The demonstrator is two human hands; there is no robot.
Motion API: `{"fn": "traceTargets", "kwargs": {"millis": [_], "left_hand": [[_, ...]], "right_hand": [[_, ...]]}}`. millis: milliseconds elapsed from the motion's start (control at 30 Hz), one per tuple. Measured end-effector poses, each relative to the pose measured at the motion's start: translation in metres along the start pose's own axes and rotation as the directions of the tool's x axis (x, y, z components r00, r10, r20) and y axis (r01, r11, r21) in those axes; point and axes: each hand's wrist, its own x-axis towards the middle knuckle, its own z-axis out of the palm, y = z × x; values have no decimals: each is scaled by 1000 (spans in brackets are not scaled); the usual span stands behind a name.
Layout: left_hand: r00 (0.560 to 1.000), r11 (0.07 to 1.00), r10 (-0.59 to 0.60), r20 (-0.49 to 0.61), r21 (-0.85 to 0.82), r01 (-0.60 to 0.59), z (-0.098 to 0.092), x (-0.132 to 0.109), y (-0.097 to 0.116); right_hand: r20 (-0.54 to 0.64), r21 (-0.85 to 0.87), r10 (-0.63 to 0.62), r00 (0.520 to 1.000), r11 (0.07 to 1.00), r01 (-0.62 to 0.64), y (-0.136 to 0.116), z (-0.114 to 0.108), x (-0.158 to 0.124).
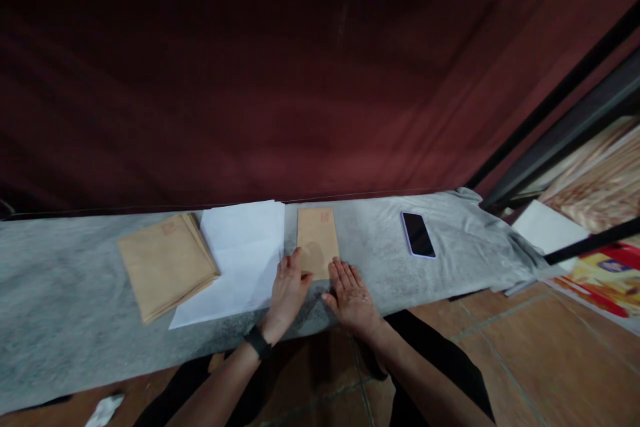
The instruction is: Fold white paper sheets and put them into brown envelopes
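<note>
A single brown envelope (317, 235) with a red mark near its top lies upright on the grey cloth-covered table (65, 320). My left hand (287, 293), with a black wristband, rests flat at the envelope's lower left corner, fingers stretched out. On the envelope's lower right edge my right hand (351, 297) lies flat with its fingers apart. To the left are white paper sheets (240, 260) and a stack of brown envelopes (165, 263).
A dark phone (418, 234) lies face up on the table to the right. A dark red curtain (250, 80) hangs behind the table. At the right stand a black metal frame (560, 127), white paper and colourful packaging. Tiled floor lies below.
</note>
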Motion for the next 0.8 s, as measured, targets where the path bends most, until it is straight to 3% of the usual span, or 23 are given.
{"fn": "traceTargets", "kwargs": {"millis": [100, 200, 300, 367, 467, 533, 633, 700, 800], "left_hand": [[985, 975, -159, 63, -149, 167, -5, 8, 2], [943, 838, -270, 197, -434, 331, -12, 15, 6], [922, 591, -224, 316, -708, 386, -18, 16, 17], [923, 479, -165, 346, -790, 382, -21, 16, 24], [934, 372, -91, 347, -858, 355, -22, 16, 31], [932, 350, -94, 350, -865, 360, -19, 18, 31], [909, 420, -151, 388, -807, 414, -13, 19, 28], [889, 424, -123, 441, -787, 448, -9, 17, 27], [870, 352, -81, 486, -803, 481, -5, 12, 27]], "right_hand": [[3, -14, 55, 999, 998, -55, -11, 3, 4], [14, -43, 105, 994, 994, -104, -22, 0, 12], [15, -82, 136, 991, 987, -134, -26, -11, 22], [4, -76, 173, 985, 982, -172, -24, -20, 30], [-55, 143, 249, 967, 960, -239, -15, -31, 43], [-81, 463, 337, 938, 846, -264, -9, -33, 51], [37, 855, 436, 899, 452, -254, -7, -28, 58], [118, 935, 420, 900, 259, -243, -13, -21, 58], [155, 950, 410, 899, 189, -250, -25, -12, 55]]}}
